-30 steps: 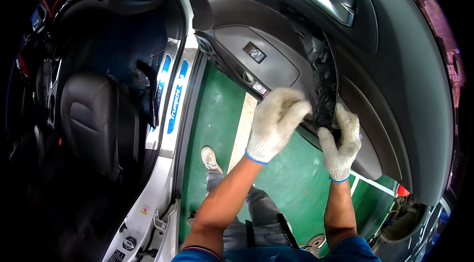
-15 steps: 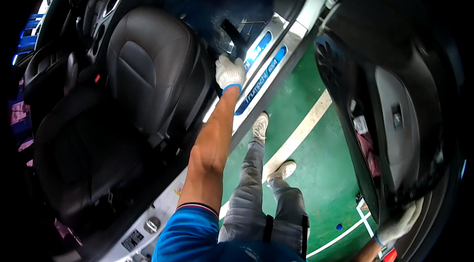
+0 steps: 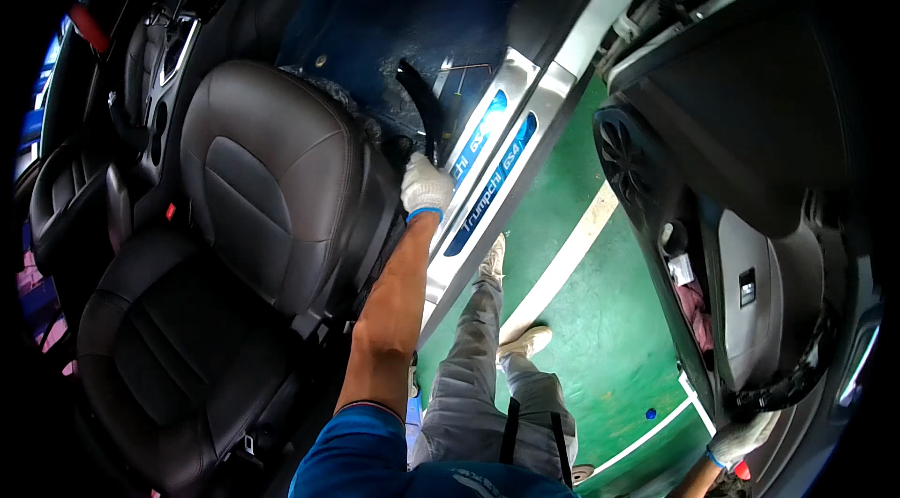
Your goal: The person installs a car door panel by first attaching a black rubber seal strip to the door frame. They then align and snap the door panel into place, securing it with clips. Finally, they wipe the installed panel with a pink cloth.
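My left hand (image 3: 427, 186), in a white knit glove with a blue cuff, is closed around the lower end of a curved black strip (image 3: 422, 100). Its free end points toward the front footwell. Hand and strip are beside the inner sill plate (image 3: 486, 130), between the sill and the black front seat (image 3: 272, 160). At the lower right, my gloved right hand (image 3: 743, 437) grips the edge of the open car door (image 3: 750, 301). Some of its fingertips are hidden against the door.
A thin rod tool (image 3: 461, 76) lies on the dark blue footwell floor near the strip. The outer sill plate (image 3: 497, 179) runs alongside. The green floor (image 3: 572, 264) has white lines. A pink cloth (image 3: 694, 310) fills part of the door pocket.
The view has shifted, so the seat and sill appear lower. My left hand stays on the strip by the sill, and more of the strip shows. My right hand remains at the door edge.
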The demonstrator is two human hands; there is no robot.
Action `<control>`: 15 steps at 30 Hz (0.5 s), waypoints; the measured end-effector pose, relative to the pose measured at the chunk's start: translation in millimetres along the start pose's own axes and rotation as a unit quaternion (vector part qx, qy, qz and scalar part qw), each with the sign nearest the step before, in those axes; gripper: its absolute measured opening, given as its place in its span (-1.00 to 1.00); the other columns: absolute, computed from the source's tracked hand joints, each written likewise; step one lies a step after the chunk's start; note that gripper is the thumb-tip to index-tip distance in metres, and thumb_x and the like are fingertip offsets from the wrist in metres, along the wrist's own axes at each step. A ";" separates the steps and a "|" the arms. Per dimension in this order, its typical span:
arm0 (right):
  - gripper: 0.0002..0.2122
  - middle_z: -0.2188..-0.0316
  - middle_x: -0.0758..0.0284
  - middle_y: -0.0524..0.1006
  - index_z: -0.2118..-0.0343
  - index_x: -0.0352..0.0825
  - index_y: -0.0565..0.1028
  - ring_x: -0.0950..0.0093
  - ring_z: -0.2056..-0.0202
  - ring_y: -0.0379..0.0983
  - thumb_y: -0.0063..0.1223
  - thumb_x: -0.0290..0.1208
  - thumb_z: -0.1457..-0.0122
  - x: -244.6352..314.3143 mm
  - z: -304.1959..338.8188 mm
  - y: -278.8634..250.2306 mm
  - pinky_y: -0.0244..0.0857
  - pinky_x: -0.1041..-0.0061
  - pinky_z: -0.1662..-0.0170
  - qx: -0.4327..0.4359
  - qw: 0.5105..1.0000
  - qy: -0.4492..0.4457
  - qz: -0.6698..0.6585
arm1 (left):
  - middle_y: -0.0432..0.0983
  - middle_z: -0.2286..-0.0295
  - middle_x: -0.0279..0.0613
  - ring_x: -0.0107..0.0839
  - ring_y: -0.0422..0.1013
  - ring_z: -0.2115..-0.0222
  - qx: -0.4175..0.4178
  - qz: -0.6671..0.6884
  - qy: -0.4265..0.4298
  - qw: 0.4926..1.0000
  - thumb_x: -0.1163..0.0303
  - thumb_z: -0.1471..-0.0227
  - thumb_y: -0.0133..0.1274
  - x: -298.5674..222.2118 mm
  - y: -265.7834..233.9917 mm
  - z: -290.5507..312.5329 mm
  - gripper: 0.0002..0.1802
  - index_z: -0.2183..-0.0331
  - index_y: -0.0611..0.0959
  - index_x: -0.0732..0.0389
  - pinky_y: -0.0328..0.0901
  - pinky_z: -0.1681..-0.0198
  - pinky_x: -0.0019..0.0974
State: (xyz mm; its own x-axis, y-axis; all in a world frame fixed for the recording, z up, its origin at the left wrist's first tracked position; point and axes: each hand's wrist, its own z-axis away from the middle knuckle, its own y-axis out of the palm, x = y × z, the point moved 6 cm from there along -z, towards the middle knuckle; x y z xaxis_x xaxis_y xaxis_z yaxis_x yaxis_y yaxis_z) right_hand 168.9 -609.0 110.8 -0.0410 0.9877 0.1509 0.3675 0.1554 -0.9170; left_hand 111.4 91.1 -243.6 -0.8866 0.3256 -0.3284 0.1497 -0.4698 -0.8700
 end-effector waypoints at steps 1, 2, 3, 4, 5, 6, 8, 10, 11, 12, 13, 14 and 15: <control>-0.56 -0.15 -0.05 0.46 -0.19 -0.61 0.40 0.19 -0.10 0.46 -0.15 -0.35 -0.41 -15.1 3.4 3.5 0.34 0.31 -0.22 -0.015 0.992 0.075 -0.100 | 0.59 0.20 0.29 0.23 0.54 0.17 0.000 -0.025 -0.027 0.999 0.33 -0.03 0.11 -1.4 -7.2 6.9 -0.57 0.06 0.54 0.31 0.44 0.06 0.13; -0.55 -0.14 -0.03 0.47 -0.18 -0.63 0.40 0.22 -0.09 0.47 -0.10 -0.34 -0.40 -20.9 4.4 7.7 0.32 0.33 -0.21 -0.045 0.965 0.145 -0.212 | 0.59 0.20 0.29 0.22 0.55 0.18 -0.002 -0.017 -0.017 1.000 0.32 -0.04 0.10 2.3 -12.5 13.7 -0.56 0.04 0.53 0.29 0.44 0.08 0.13; -0.53 -0.12 -0.02 0.49 -0.17 -0.65 0.40 0.25 -0.07 0.47 -0.06 -0.32 -0.38 -25.3 5.9 11.7 0.31 0.36 -0.21 -0.088 0.923 0.205 -0.314 | 0.60 0.20 0.29 0.22 0.55 0.19 -0.008 -0.009 -0.008 1.000 0.32 -0.04 0.10 7.3 -18.5 20.8 -0.56 0.03 0.52 0.27 0.44 0.09 0.13; -0.54 -0.10 0.00 0.50 -0.17 -0.64 0.41 0.27 -0.07 0.47 -0.03 -0.33 -0.37 -9.1 4.2 14.4 0.30 0.38 -0.20 -0.086 0.909 0.226 -0.340 | 0.60 0.19 0.29 0.21 0.55 0.19 -0.013 -0.009 0.004 1.000 0.30 -0.05 0.07 5.3 -27.1 33.0 -0.53 -0.01 0.50 0.24 0.44 0.08 0.13; -0.55 -0.09 0.02 0.51 -0.16 -0.63 0.42 0.29 -0.06 0.47 -0.01 -0.34 -0.36 0.9 4.4 15.8 0.30 0.40 -0.19 -0.083 0.893 0.248 -0.365 | 0.60 0.19 0.28 0.21 0.55 0.19 -0.020 -0.002 0.019 1.000 0.28 -0.05 0.07 -0.5 -35.8 47.9 -0.51 -0.03 0.50 0.24 0.44 0.07 0.12; -0.56 -0.07 0.06 0.52 -0.15 -0.61 0.43 0.31 -0.03 0.48 0.01 -0.34 -0.36 8.2 2.0 16.7 0.32 0.41 -0.17 -0.074 0.897 0.234 -0.369 | 0.60 0.19 0.28 0.20 0.55 0.19 -0.031 0.005 0.033 0.999 0.27 -0.04 0.06 -8.5 -46.0 65.0 -0.49 -0.04 0.49 0.23 0.43 0.06 0.12; -0.59 -0.03 0.13 0.55 -0.14 -0.56 0.46 0.37 0.01 0.49 0.05 -0.34 -0.36 17.1 3.2 15.9 0.34 0.43 -0.12 -0.060 0.902 0.206 -0.374 | 0.59 0.16 0.27 0.21 0.54 0.16 -0.062 0.041 0.071 0.995 0.24 -0.02 0.05 -19.9 -62.9 103.2 -0.41 -0.10 0.47 0.23 0.40 0.01 0.13; -0.60 -0.07 0.13 0.54 -0.14 -0.56 0.46 0.36 -0.03 0.48 0.03 -0.39 -0.35 32.9 5.7 11.0 0.31 0.42 -0.17 -0.063 0.907 0.160 -0.383 | 0.54 0.04 0.30 0.18 0.50 0.04 -0.041 0.114 0.079 0.989 0.18 -0.03 0.12 -52.4 -84.4 154.7 -0.30 -0.17 0.43 0.29 0.35 -0.09 0.03; -0.61 -0.08 0.12 0.54 -0.14 -0.56 0.46 0.35 -0.04 0.49 0.01 -0.42 -0.34 43.8 3.5 4.0 0.31 0.41 -0.18 -0.064 0.918 0.143 -0.365 | 0.51 -0.01 0.31 0.14 0.48 -0.02 -0.026 0.165 0.085 0.982 0.17 -0.07 0.13 -63.6 -96.7 185.5 -0.27 -0.20 0.41 0.32 0.34 -0.12 -0.01; -0.64 -0.07 0.14 0.55 -0.13 -0.54 0.49 0.37 -0.03 0.49 0.02 -0.45 -0.33 41.1 4.1 0.4 0.31 0.42 -0.17 -0.067 0.914 0.142 -0.375 | 0.48 -0.05 0.28 0.09 0.45 -0.06 -0.061 0.205 0.141 0.967 0.15 -0.11 0.12 -64.5 -92.1 208.6 -0.25 -0.23 0.37 0.35 0.32 -0.14 -0.05; -0.66 -0.07 0.16 0.55 -0.12 -0.51 0.51 0.38 -0.02 0.49 0.02 -0.48 -0.32 36.1 7.1 -2.1 0.32 0.43 -0.17 -0.072 0.910 0.143 -0.383 | 0.45 -0.09 0.26 0.04 0.42 -0.10 -0.091 0.245 0.198 0.945 0.14 -0.16 0.12 -64.0 -87.4 234.3 -0.23 -0.25 0.34 0.39 0.30 -0.16 -0.10; -0.66 -0.04 0.18 0.57 -0.11 -0.47 0.52 0.40 -0.01 0.50 0.06 -0.51 -0.29 43.9 13.9 -7.7 0.32 0.43 -0.16 -0.084 0.916 0.130 -0.369 | 0.42 -0.13 0.20 -0.09 0.38 -0.13 -0.086 0.322 0.191 0.923 0.17 -0.24 0.07 -62.5 -84.7 268.1 -0.27 -0.27 0.31 0.40 0.35 -0.08 -0.16; -0.65 -0.02 0.20 0.58 -0.11 -0.43 0.53 0.42 0.00 0.50 0.09 -0.53 -0.26 59.0 22.8 -17.3 0.33 0.44 -0.16 -0.095 0.926 0.113 -0.348 | 0.51 0.01 0.03 -0.26 0.46 0.07 -0.038 0.500 0.075 0.862 0.19 -0.26 0.06 -64.8 -85.2 298.3 -0.34 -0.24 0.36 0.37 0.39 0.08 -0.26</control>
State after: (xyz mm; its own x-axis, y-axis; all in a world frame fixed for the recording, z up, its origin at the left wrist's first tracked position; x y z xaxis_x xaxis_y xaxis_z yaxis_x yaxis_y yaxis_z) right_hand 138.9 -553.1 127.2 -0.1412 0.6166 0.7745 0.4831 0.7258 -0.4898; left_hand 25.5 -134.7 -38.5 -0.2327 -0.1052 -0.9669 0.8388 -0.5248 -0.1447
